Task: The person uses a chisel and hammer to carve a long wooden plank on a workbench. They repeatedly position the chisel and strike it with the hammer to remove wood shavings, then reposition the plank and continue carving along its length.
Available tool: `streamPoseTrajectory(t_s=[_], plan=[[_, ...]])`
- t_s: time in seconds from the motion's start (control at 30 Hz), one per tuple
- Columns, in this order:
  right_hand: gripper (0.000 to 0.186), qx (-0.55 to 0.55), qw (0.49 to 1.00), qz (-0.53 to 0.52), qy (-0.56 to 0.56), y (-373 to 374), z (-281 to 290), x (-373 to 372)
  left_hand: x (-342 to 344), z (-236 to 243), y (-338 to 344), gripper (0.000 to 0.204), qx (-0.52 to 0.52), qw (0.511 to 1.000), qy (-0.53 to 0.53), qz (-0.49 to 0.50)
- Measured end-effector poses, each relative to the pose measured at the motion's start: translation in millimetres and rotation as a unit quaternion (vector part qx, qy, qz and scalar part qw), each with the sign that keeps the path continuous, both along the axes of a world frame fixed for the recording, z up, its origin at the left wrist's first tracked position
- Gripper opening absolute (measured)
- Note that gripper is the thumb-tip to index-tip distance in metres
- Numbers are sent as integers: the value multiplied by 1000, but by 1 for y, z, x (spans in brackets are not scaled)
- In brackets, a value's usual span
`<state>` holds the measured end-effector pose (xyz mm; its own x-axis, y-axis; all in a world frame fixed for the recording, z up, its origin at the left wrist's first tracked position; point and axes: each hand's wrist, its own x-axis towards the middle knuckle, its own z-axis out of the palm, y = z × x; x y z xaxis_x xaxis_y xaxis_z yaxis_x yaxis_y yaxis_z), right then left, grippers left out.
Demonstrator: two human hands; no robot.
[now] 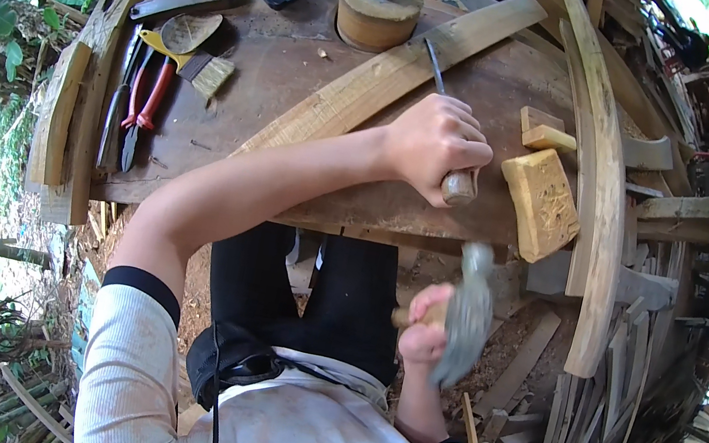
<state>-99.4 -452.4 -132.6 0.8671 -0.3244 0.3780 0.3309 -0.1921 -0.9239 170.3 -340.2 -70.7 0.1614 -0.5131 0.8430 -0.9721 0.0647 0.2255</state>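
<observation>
A person looks down on a worn brown wooden tabletop outdoors. The left hand, just right of the picture's centre, is closed in a fist around the round wooden handle of a chisel; the chisel's thin metal blade runs from the fist toward 11 o'clock and meets a long curved wooden plank that lies diagonally across the tabletop, from 7 o'clock up to 1 o'clock. Below the tabletop's near edge, at about 5 o'clock from the chisel, the right hand is wrapped around the short wooden handle of a hammer, whose grey metal head is motion-blurred and held well apart from the chisel's butt. The chisel looks stiff and light, with a smooth handle best held around its middle, as the fist does, keeping the butt end bare; the blade is the part to keep off. The hammer appears head-heavy and is held close beneath its head. The plank seems rigid, long and awkward for one hand. At 3 o'clock from the left hand sits a rough yellowish wood block, with two smaller blocks above it. At 9 o'clock lie red-handled pliers and a paintbrush; at 12 o'clock stands a round wooden disc with a metal nut.
</observation>
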Motion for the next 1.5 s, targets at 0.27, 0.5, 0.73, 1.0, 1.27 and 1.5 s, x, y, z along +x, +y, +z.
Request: streamPoseTrajectory(t_s=[0.27,0.5,0.73,1.0,1.27,1.5], plan=[[70,119,989,20,81,11,16,1,-13,-3,-2,30,-15,999,-10,-48],[71,43,994,31,96,12,39,0,-19,3,-5,31,-14,996,-14,-90],[76,59,998,29,20,10,82,-14,-17,9,-5,30,-24,996,11,-88],[70,-96,994,14,-58,-10,56,-13,-16,21,-10,27,-39,994,67,-79],[42,69,998,13,-2,11,73,11,-9,25,-2,26,-2,997,58,-51],[42,107,991,18,-73,8,77,16,-9,22,-5,25,-4,997,56,-53]])
